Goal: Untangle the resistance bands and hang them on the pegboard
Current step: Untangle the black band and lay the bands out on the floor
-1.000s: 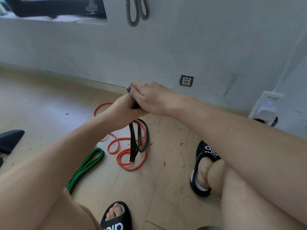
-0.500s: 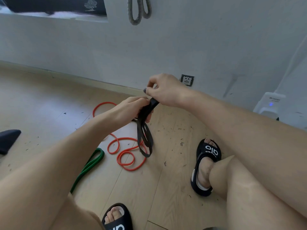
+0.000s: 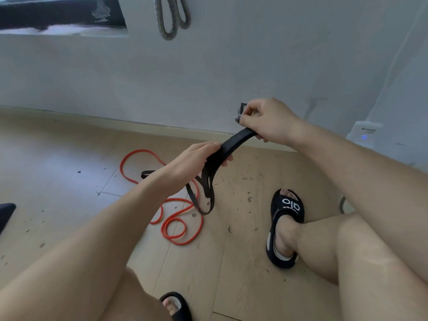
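A black resistance band [image 3: 234, 143] stretches between my two hands above the wooden floor. My right hand [image 3: 269, 121] grips its upper end near the wall. My left hand [image 3: 196, 159] holds the band lower down, and the rest hangs below it in loose loops [image 3: 205, 195]. An orange band [image 3: 176, 216] lies coiled on the floor under my left forearm. A grey band [image 3: 171, 19] hangs on the wall at the top of the view. The pegboard itself is out of frame.
My feet wear black slides, the right one [image 3: 286, 225] on the floor at right and the left one [image 3: 176, 306] at the bottom edge. A white plug-in device [image 3: 364, 133] sits at the wall on the right. A dark object [image 3: 5, 215] lies at the left edge.
My right hand has pulled the black band's end up and to the right, away from my left hand. The band now runs taut between them. The green band has left the view.
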Demonstrator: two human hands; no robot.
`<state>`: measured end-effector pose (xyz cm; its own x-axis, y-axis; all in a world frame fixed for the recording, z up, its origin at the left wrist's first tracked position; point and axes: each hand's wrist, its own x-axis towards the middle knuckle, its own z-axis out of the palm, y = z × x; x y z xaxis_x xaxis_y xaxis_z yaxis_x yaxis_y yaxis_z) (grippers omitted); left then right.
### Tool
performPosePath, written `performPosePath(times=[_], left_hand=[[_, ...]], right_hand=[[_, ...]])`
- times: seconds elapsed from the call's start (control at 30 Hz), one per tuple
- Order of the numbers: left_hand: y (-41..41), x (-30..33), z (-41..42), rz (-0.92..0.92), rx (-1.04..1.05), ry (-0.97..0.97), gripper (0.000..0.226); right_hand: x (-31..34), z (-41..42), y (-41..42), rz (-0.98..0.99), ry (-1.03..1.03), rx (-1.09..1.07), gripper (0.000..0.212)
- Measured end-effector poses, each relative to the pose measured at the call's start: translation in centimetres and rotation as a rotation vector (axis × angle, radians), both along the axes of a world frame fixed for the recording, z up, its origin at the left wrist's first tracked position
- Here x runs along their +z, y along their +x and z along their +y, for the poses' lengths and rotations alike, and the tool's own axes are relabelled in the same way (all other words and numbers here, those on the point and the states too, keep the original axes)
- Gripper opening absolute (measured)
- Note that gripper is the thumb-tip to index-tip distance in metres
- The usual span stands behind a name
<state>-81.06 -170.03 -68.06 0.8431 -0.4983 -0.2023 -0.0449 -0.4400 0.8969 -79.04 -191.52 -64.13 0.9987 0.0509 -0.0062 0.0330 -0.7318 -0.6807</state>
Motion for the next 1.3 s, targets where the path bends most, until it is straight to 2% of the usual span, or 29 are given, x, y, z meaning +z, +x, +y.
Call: performPosePath(times=[0.07, 0.27, 0.53, 0.67, 0.8, 0.9, 1.07, 1.3], left_hand=[[0.0, -0.1, -0.6, 0.008, -0.038, -0.006, 0.044], [-0.1, -0.7, -2.3, 0.049, -0.101, 0.007, 0.035], [-0.4, -0.2, -2.5, -0.072, -0.066, 0.022, 0.028], [-1.0, -0.1, -2.7, -0.078, -0.056, 0.007, 0.028], [-1.8, 0.1, -2.9, -0.067, -0.03, -0.046, 0.036], [-2.1, 0.4, -2.1, -0.075, -0.028, -0.046, 0.037], [-2.6, 0.9, -0.6, -0.111, -0.013, 0.012, 0.046], [-2.4, 0.5, 0.1, -0.135, -0.011, 0.102, 0.04]], right_hand=[[-0.4, -0.5, 0.0, -0.012, -0.087, -0.006, 0.023], [-0.4, -1.5, -0.3, -0.072, -0.166, -0.019, 0.019], [-1.9, -1.3, -1.6, 0.057, -0.311, 0.043, 0.036], [-1.1, 1.1, -2.5, -0.007, -0.195, 0.106, 0.048], [-1.0, 3.2, -3.5, 0.083, -0.117, 0.244, 0.05], [-1.2, 3.4, -3.1, 0.069, -0.074, 0.197, 0.047], [-0.5, 3.5, -2.5, -0.089, -0.036, 0.15, 0.032], [0.0, -0.7, -1.3, -0.181, 0.078, -0.006, 0.025]])
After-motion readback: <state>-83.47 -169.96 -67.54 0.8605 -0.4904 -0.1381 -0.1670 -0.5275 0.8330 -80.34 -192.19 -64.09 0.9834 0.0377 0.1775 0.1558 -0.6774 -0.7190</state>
